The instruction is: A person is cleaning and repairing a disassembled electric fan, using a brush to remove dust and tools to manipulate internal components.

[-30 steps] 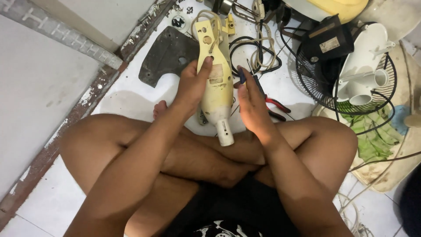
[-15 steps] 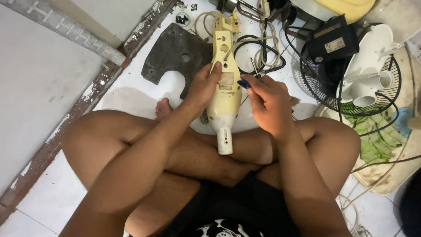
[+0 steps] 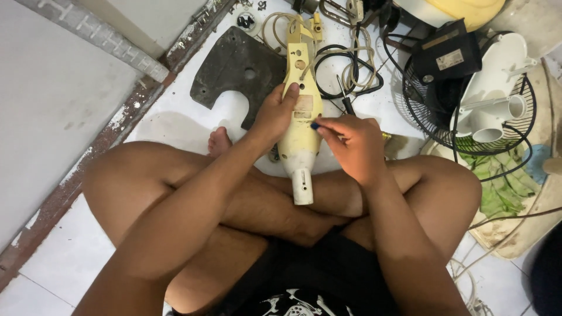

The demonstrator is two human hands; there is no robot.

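Seated cross-legged on white floor tile. Left hand wrapped around cream fan housing over the shins; right hand pinching what looks like a screwdriver just beside it. Dark plate, fan guard beyond.

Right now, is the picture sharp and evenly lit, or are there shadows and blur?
Head view: sharp on both hands, left hand and right hand, and the cream casing; soft even light, a faint shadow on the floor tiles, edges slightly bent by the lens.
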